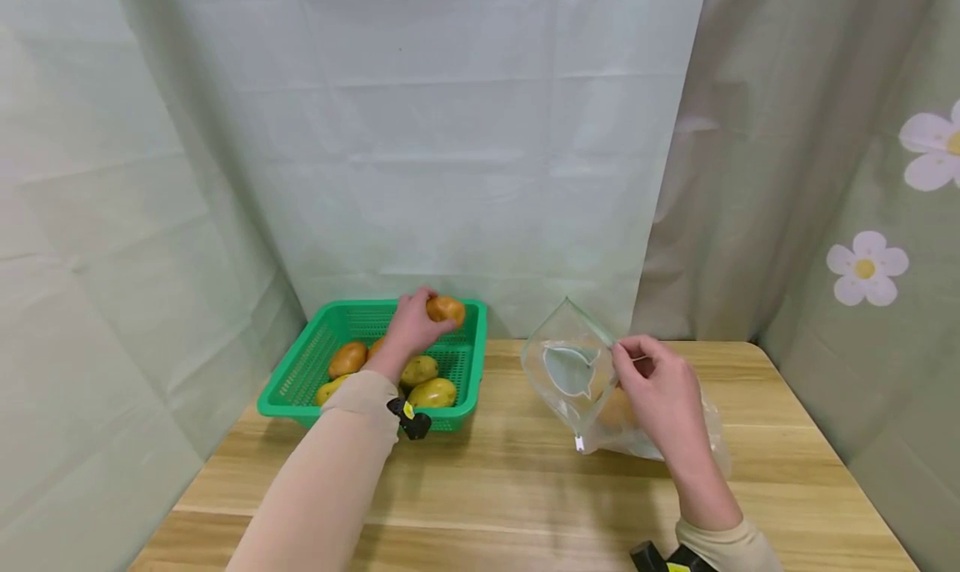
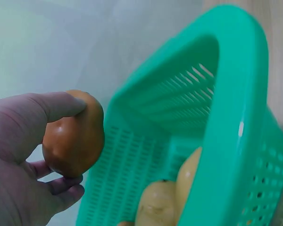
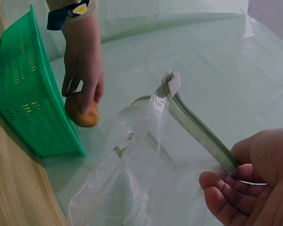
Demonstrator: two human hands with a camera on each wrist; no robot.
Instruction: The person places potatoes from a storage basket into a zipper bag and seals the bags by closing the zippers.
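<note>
My left hand (image 1: 408, 328) grasps an orange-brown mango (image 1: 446, 309), fingers curled round it, and lifts it above the far right corner of the green plastic basket (image 1: 300, 372). Four more mangoes (image 1: 432, 393) lie inside the basket. My right hand (image 1: 660, 388) pinches the zip rim of a clear zip-lock bag (image 1: 570, 368), holding its mouth open toward the basket; the bag rests on the wooden table (image 1: 510, 489), and something orange shows dimly inside it.
</note>
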